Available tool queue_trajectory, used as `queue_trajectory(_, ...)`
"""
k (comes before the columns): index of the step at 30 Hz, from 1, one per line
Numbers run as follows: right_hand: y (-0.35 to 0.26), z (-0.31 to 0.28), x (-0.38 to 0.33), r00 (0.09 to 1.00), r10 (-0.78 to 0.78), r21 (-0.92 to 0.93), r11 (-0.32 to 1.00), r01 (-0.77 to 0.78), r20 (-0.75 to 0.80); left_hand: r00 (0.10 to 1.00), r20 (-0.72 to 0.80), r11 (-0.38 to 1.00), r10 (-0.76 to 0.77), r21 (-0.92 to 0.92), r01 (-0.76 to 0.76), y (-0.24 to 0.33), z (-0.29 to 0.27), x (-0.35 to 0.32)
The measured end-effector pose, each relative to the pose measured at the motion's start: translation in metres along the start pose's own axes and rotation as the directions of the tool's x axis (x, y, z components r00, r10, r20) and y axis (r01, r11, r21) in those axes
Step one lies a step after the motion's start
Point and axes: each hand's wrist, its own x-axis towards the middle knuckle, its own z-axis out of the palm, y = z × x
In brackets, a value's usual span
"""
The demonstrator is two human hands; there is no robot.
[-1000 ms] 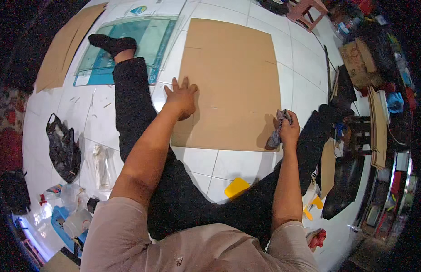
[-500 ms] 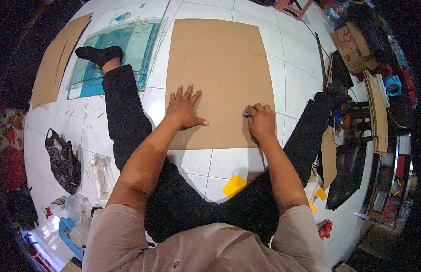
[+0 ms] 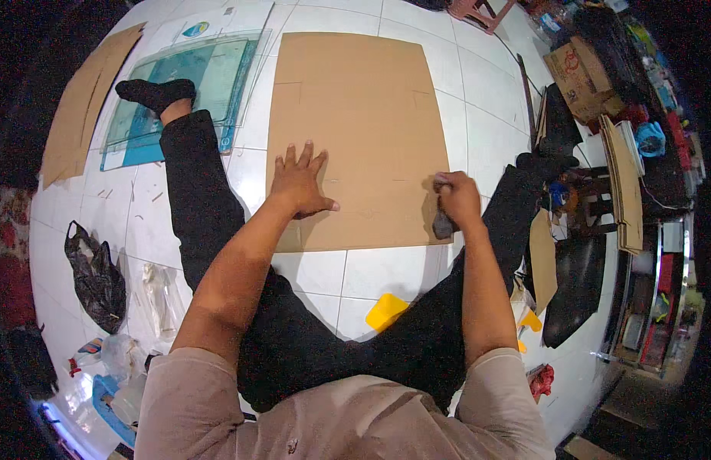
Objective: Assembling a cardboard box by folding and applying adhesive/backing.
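Note:
A large flat sheet of brown cardboard (image 3: 355,115) lies on the tiled floor between my outstretched legs. Faint marks are drawn on it: angled ones by its far corners and short dashes across the nearer half. My left hand (image 3: 300,184) presses on its left side, fingers spread and holding nothing. At the right edge, my right hand (image 3: 460,199) is closed around a dark grey object (image 3: 443,224), which shows both above the fist and below it. What kind of object it is cannot be made out.
Glass panes (image 3: 191,96) lie far left under my left foot, beside another cardboard piece (image 3: 91,107). Near my left leg are a black plastic bag (image 3: 97,280) and a blue basket (image 3: 103,402). A yellow piece (image 3: 386,311) lies between my thighs. Cardboard boxes (image 3: 578,77) stand far right.
My right hand has lifted and shifted toward the cardboard's right edge, showing more of the grey object. My left hand keeps its place on the sheet. The whole view has shifted slightly.

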Motion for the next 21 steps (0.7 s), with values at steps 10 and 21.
queue_trajectory(10, -0.042, 0.006, -0.035, 0.985, -0.089, -0.402, 0.905, 0.143, 0.150, 0.999, -0.027, 0.999, -0.037, 0.025, 0.038, 0.004, -0.004, -0.006)
queue_trajectory(21, -0.038, -0.028, -0.077, 0.832, 0.155, -0.283, 0.959, 0.002, 0.532, 0.999, -0.045, 1.000, -0.021, 0.012, 0.021, 0.000, -0.001, -0.014)
